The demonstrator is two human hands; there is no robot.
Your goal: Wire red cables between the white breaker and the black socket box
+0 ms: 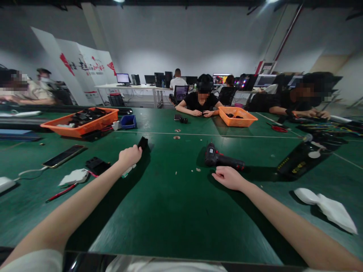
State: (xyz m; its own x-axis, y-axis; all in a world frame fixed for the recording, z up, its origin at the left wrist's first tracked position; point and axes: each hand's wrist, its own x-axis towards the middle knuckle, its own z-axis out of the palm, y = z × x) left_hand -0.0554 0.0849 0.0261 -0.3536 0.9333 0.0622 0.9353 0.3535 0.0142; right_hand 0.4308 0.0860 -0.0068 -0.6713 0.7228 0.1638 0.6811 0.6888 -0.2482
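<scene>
Well to the left of the cordless drill (222,160), a phone (64,156) is seen lying flat, while a white bundle (74,177), a red stick-like item (61,193) and a flat black part (98,166) are laid close together, nearer the drill. Beyond these, on the drill's far left, an orange basket (87,130) is filled with dark parts, and a small blue bin (128,121) is set near it. Closer to the drill on that same side, a small black block (143,143) is gripped by the left hand (129,155): the fingers are clamped around its near end, and its far end is left jutting out. Whether it is rested on the table (181,211) or lifted just clear cannot be told. The step is judged to be one of holding; it is best done with a firm, unforced grip and with the jutting end left uncovered, so that its angle can be read. Just beside the drill's handle, the right hand (228,177) is held with its fingers curled together; whether anything is enclosed cannot be seen. To the drill's right, a black bottle (297,160) is placed, and a white item (337,213) is laid nearer the viewer.
</scene>
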